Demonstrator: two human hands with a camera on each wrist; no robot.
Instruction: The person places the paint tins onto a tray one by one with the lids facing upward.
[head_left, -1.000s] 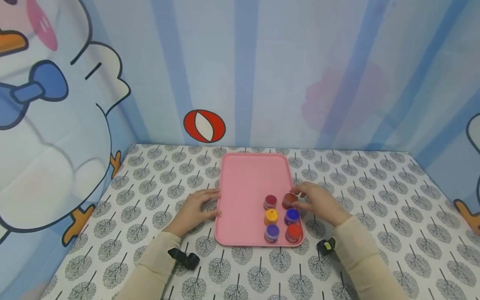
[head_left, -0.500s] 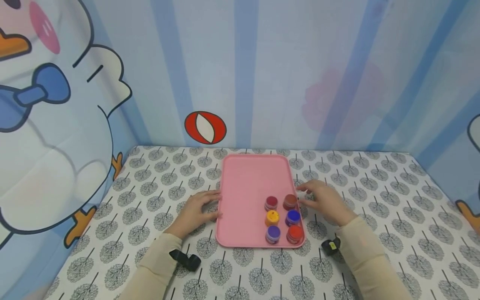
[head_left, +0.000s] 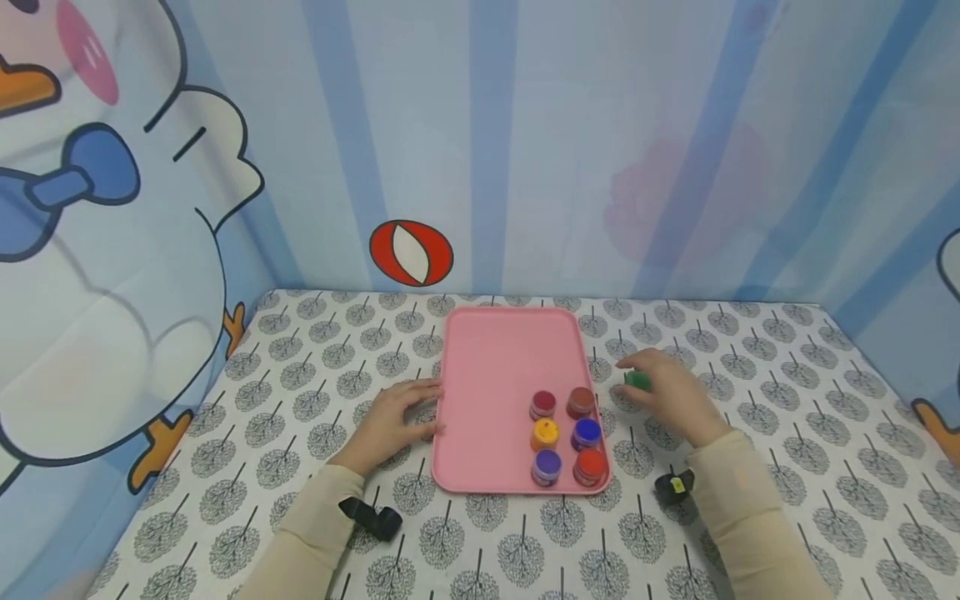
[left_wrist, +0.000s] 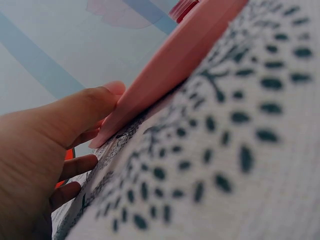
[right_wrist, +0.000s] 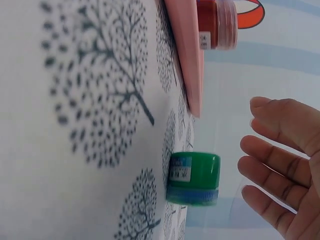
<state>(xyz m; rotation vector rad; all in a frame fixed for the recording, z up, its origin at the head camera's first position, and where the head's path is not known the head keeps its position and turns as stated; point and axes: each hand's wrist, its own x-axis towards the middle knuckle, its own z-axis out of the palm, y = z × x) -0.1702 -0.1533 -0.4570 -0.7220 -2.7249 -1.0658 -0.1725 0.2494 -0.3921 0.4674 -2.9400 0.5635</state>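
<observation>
My left hand (head_left: 396, 418) rests at the left edge of a pink tray (head_left: 480, 367), its thumb tip against the rim in the left wrist view. Right of the tray, my right hand (head_left: 670, 395) hovers by a green paint jar (head_left: 638, 381), partly covered by the hand in the head view. In the right wrist view the green jar lies on its side on the cloth, ridged lid pointing away from the tray. The fingers (right_wrist: 272, 155) are loosely bent and spread, with a gap between them and the jar.
Paint jars stand in two columns on the tray's right side: dark red (head_left: 542, 405), yellow (head_left: 544, 434), purple (head_left: 546, 467), brown (head_left: 581, 402), blue (head_left: 586, 434) and red (head_left: 590, 467). A tree-patterned cloth (head_left: 330, 333) covers the table up to the curtain (head_left: 570, 150) behind.
My right hand has let go of the brown jar in the tray and moved right to the green jar, which now shows beside it. The left hand stays at the tray edge.
</observation>
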